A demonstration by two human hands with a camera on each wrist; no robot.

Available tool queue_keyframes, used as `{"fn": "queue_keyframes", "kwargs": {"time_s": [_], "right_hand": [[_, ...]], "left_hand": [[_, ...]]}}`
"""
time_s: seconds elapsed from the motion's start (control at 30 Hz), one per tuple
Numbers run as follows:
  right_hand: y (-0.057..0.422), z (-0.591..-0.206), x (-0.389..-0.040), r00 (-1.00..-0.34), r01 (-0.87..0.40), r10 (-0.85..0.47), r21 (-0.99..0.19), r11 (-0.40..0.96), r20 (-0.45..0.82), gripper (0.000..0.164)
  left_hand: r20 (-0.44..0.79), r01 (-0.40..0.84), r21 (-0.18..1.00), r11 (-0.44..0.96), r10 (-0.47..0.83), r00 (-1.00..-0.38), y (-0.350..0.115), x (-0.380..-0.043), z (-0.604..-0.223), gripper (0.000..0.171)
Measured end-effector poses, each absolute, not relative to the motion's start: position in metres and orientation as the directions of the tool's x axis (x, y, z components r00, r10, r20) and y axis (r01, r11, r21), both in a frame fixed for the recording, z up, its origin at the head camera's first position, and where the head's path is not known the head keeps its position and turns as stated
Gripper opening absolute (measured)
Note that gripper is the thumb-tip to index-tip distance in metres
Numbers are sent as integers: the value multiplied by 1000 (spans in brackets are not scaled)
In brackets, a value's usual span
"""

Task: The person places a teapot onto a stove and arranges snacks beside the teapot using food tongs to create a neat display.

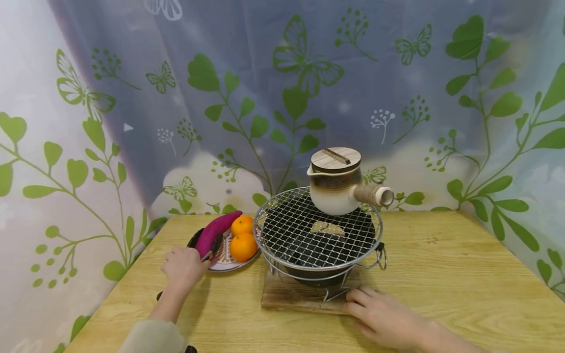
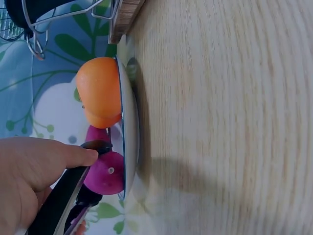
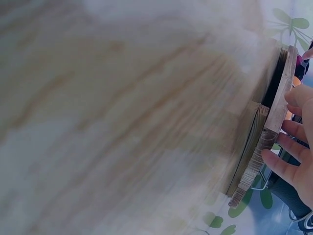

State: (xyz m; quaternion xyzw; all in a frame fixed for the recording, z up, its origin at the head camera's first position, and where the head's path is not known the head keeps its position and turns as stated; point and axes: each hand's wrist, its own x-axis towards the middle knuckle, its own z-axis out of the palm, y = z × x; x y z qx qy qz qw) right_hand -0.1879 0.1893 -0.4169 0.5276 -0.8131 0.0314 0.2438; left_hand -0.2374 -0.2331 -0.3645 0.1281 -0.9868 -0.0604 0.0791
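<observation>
My left hand (image 1: 184,267) holds black-and-metal tongs (image 2: 61,198) at the plate on the left. The tongs' black ends lie around a long, curved magenta vegetable (image 1: 217,230), which resembles a purple sweet potato or eggplant. It lies on the patterned plate (image 1: 230,267) beside two oranges (image 1: 243,247). In the left wrist view, my thumb presses along the tongs' upper arm. My right hand (image 1: 383,314) touches the front right corner of the wooden board (image 1: 289,300) under the grill, its fingers loosely extended in the right wrist view.
A round wire grill net (image 1: 287,245) on a metal stand with a black bowl stands on the board. On the net sit a lidded pot (image 1: 333,193) with a side handle and a pale flat piece (image 1: 327,228). A leaf-print curtain (image 1: 247,98) hangs behind the table (image 1: 450,264).
</observation>
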Motion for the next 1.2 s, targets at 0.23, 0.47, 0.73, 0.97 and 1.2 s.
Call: {"fn": "queue_keyframes", "kwargs": {"time_s": [0.23, 0.47, 0.73, 0.97, 1.2], "right_hand": [[189, -417, -188, -324, -869, -843, 218, 445, 430, 38], [188, -416, -188, -313, -867, -847, 235, 440, 430, 38], [189, -417, -187, -325, -872, -844, 210, 442, 426, 39], [191, -417, -187, -329, -870, -842, 210, 447, 428, 40], [192, -416, -186, -341, -875, -846, 192, 446, 411, 45]], "left_hand": [[238, -224, 126, 966, -249, -939, -245, -235, -369, 58], [283, -191, 165, 968, -232, -930, -261, -223, -356, 56], [321, -177, 125, 976, -208, -924, -268, -214, -322, 56], [314, -139, 144, 980, -179, -932, -264, -212, -302, 59], [310, -110, 158, 981, -156, -938, -250, -207, -285, 55]]}}
